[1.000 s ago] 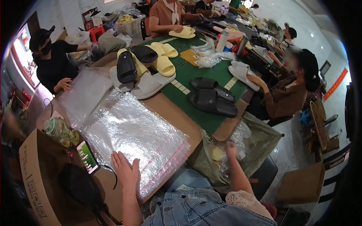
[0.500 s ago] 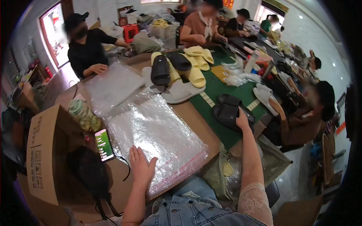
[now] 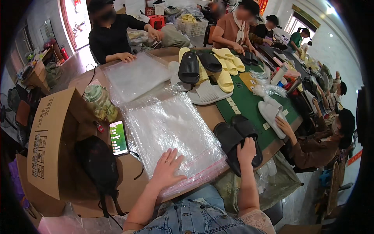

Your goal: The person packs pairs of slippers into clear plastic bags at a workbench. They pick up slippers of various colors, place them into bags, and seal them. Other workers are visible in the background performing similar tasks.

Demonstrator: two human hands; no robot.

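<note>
My left hand (image 3: pixel 168 167) lies on a stack of clear plastic bags (image 3: pixel 171 124), fingers spread and holding nothing. The bags have pink strips along their near edge. To its right, my right hand (image 3: pixel 246 151) grips a pair of black slide slippers (image 3: pixel 227 141) beside the stack, near the table's front edge. My fingers go into the opening of one slipper, so their tips are hidden. Beyond the bags stand yellow slippers (image 3: pixel 224 81), a grey slipper (image 3: pixel 210 94) and a black slipper with its ribbed sole showing (image 3: pixel 189 68).
Left of the bags are a phone (image 3: pixel 118 137), a glass jar (image 3: pixel 99 102), a black bag (image 3: pixel 95 163) and an open cardboard box (image 3: pixel 48 148). A green mat (image 3: pixel 243 97) covers the table's right part. A co-worker's hand (image 3: pixel 284 125) touches grey slippers (image 3: pixel 271 116); others work around the table.
My right hand has brought the black slippers nearer to me, off the green mat toward the bags. My left hand stays on the bags, its fingers more spread. The view has shifted.
</note>
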